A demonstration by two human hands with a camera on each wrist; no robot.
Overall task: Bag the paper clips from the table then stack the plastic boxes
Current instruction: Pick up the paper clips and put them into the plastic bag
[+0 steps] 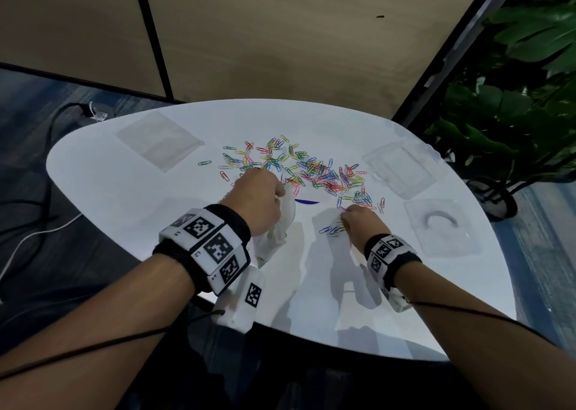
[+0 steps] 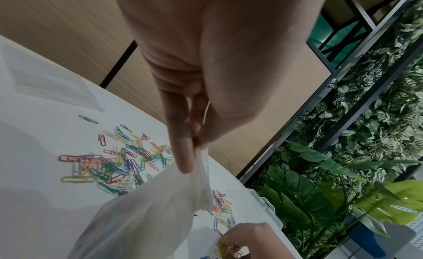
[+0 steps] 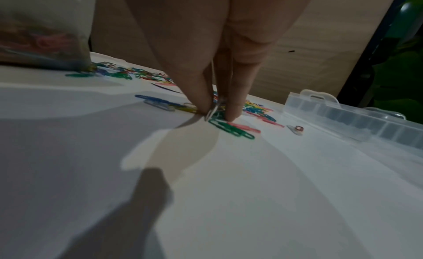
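A silver wire paper clip point(image 3: 211, 113) is pinched by the right hand point(image 1: 361, 222) beside the translucent plastic bag point(image 1: 282, 222), whose rim is pinched by the left hand point(image 1: 258, 197).

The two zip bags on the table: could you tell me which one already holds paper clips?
The bag pinched by the left hand; the flat bag lies untouched.

No legible text, brand or number. Only square black-and-white coded markers on wristbands point(image 1: 207, 243) point(image 1: 388, 252); small marks beside them unreadable.
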